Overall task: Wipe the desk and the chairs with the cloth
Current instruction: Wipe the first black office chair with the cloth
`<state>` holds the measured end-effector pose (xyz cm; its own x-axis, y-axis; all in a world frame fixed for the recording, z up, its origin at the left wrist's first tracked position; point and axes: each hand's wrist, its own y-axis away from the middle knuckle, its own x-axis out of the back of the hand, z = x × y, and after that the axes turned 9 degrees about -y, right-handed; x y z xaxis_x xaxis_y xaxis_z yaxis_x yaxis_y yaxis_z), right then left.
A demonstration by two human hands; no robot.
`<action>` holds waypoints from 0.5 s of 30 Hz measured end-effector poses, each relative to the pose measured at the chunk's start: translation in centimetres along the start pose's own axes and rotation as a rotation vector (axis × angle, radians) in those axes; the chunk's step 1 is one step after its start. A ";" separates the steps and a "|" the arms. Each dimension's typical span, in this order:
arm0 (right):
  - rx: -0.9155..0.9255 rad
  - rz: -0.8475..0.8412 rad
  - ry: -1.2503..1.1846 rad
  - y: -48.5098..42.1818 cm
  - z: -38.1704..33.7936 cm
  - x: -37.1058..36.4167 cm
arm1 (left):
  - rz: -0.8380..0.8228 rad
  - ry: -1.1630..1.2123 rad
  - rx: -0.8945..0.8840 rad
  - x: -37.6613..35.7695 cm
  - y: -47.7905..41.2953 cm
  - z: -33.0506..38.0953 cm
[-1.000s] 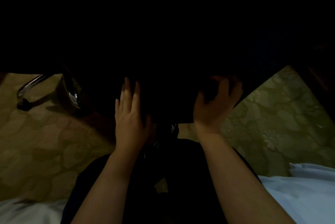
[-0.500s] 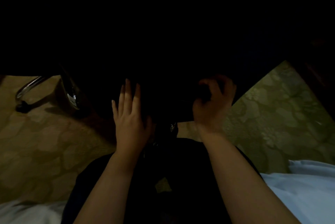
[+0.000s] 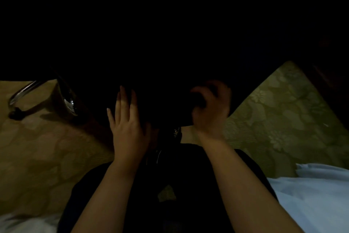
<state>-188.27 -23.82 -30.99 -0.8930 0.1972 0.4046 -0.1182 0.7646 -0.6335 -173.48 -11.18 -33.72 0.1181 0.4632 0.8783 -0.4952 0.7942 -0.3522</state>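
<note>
Left hand [image 3: 128, 125] lies flat on the dark chair [image 3: 162, 98]; right hand [image 3: 212, 109] curls, its hold too dark to tell.

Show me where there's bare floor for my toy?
Bare carpet lies left, between the chrome chair leg and the left hand, and right, between the right hand and the pale fabric. The middle is crowded: both hands on the dark chair.

Darkness swallows the chair [image 3: 166, 104] across the frame's upper half. The right hand [image 3: 211, 108] is blurred; whether its curled fingers grip anything is too dark to tell.
</note>
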 end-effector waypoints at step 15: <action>0.091 -0.158 -0.119 0.5 -2.1 -1.4 | -0.141 -0.156 0.074 -0.2 -0.8 -2.1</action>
<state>-186.16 -22.45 -30.50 -0.9046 0.0018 0.4262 -0.2942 0.7209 -0.6275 -171.28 -11.03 -34.27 0.0590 0.2789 0.9585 -0.5454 0.8132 -0.2030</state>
